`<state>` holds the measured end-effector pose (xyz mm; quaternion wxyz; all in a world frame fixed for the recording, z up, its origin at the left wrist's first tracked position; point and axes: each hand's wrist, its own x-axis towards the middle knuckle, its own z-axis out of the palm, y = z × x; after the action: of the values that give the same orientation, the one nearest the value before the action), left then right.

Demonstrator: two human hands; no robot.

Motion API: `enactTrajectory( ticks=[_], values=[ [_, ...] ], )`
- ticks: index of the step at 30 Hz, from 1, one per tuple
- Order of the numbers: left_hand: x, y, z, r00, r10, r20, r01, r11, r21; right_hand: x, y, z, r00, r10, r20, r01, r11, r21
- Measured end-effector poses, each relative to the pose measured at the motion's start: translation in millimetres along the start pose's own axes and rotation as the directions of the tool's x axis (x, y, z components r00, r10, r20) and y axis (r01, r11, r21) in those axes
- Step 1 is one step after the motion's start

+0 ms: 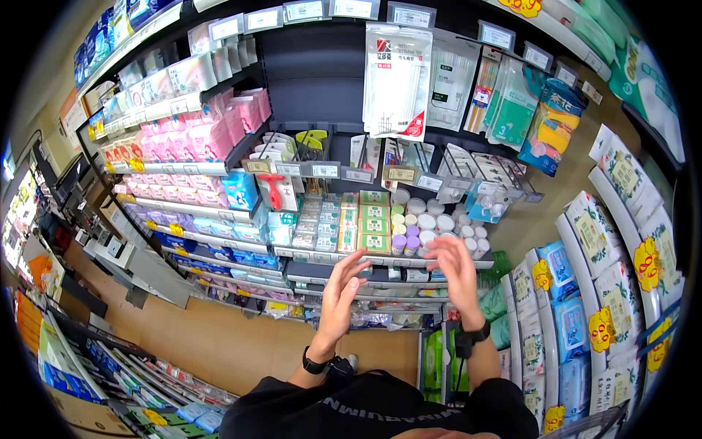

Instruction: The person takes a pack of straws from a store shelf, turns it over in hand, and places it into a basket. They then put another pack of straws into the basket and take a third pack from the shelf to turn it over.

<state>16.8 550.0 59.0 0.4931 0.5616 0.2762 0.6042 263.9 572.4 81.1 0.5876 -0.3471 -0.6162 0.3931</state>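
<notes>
My left hand (pixel 342 291) is raised before the shelves, fingers apart and holding nothing. To its right, my right hand (pixel 455 269) is also up with its fingers spread and empty. Both wrists wear black bands. Just beyond the hands, a shelf (pixel 322 256) bears white-lidded round containers (pixel 427 222), purple-lidded ones (pixel 406 241) and stacked green and tan boxes (pixel 375 227). Neither hand visibly touches them. Above hang a large white pack (pixel 398 82) and a red tool on a card (pixel 273 192).
Pink packages (pixel 208 140) fill shelves at the left. Blue wipe packs (pixel 572 328) and white packs (pixel 624 296) line the right shelves. Hooks with price tags (pixel 401 174) jut out above the containers. Tan floor (pixel 248 344) shows below.
</notes>
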Motion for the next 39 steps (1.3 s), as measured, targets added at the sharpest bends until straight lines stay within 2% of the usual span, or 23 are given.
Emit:
enactTrajectory(
  ticks=[1, 3, 7, 9, 10, 12, 15, 17, 19, 21, 23, 28, 31, 35, 39],
  values=[
    [8.5, 3.8, -1.6, 0.999, 0.035, 0.004, -0.035, 0.999, 0.002, 21.0, 4.2, 1.7, 1.000, -0.005, -0.004, 0.005, 1.000, -0.002],
    [20.7, 5.7, -8.8, 0.998, 0.049, 0.028, -0.049, 0.999, -0.005, 63.3, 13.0, 3.0, 0.991, -0.127, -0.052, 0.125, 0.991, -0.050],
    [31.9, 2.1, -21.7, 0.993, 0.054, 0.103, -0.052, 0.998, -0.024, 140.1, 23.4, 0.4, 0.970, -0.189, -0.150, 0.165, 0.973, -0.162],
    [30.4, -1.9, -28.3, 0.974, 0.010, 0.228, 0.010, 0.996, -0.086, 171.4, 30.4, -5.5, 0.927, -0.334, -0.171, 0.164, 0.772, -0.615],
    [29.2, 2.3, -29.1, 0.966, -0.024, 0.258, 0.046, 0.996, -0.079, 186.6, 38.9, -9.1, 0.927, -0.332, -0.175, 0.160, 0.771, -0.616],
    [28.0, 4.0, -28.2, 0.968, -0.037, 0.247, 0.054, 0.997, -0.062, 213.0, 60.0, -15.3, 0.946, -0.220, -0.239, 0.062, 0.844, -0.532],
    [30.0, 0.8, -36.7, 0.961, -0.053, 0.270, 0.077, 0.994, -0.077, 240.7, 71.9, -16.5, 0.916, -0.230, -0.328, 0.031, 0.858, -0.513],
    [33.7, 0.0, -40.5, 0.951, -0.049, 0.305, 0.085, 0.991, -0.108, 249.7, 72.5, -17.3, 0.918, -0.212, -0.334, 0.037, 0.887, -0.460],
    [36.1, 2.3, -42.5, 0.941, -0.053, 0.333, 0.097, 0.989, -0.115, 257.7, 75.5, -18.0, 0.956, -0.048, -0.288, -0.014, 0.978, -0.207],
    [39.1, 4.1, -42.3, 0.944, -0.054, 0.327, 0.099, 0.988, -0.120, 256.7, 72.7, -17.8, 0.964, -0.012, -0.267, -0.031, 0.987, -0.156],
    [42.5, 4.6, -43.3, 0.940, -0.063, 0.334, 0.104, 0.989, -0.107, 253.1, 60.6, -13.9, 0.968, 0.093, -0.232, -0.108, 0.993, -0.053],
    [46.4, 1.4, -47.0, 0.932, -0.065, 0.357, 0.111, 0.988, -0.108, 252.2, 57.7, -12.7, 0.982, 0.097, -0.161, -0.094, 0.995, 0.026],
    [47.4, -1.8, -46.9, 0.935, -0.096, 0.343, 0.128, 0.989, -0.071, 245.3, 52.3, -12.6, 0.991, 0.088, -0.098, -0.088, 0.996, 0.001],
    [49.4, -5.8, -52.4, 0.919, -0.095, 0.382, 0.151, 0.981, -0.121, 233.2, 39.2, -8.5, 0.992, 0.086, -0.097, -0.086, 0.996, 0.004],
    [48.7, -5.7, -55.4, 0.897, -0.093, 0.433, 0.179, 0.971, -0.161, 222.8, 32.5, -2.9, 0.991, 0.058, -0.117, -0.046, 0.994, 0.103]
  ],
)
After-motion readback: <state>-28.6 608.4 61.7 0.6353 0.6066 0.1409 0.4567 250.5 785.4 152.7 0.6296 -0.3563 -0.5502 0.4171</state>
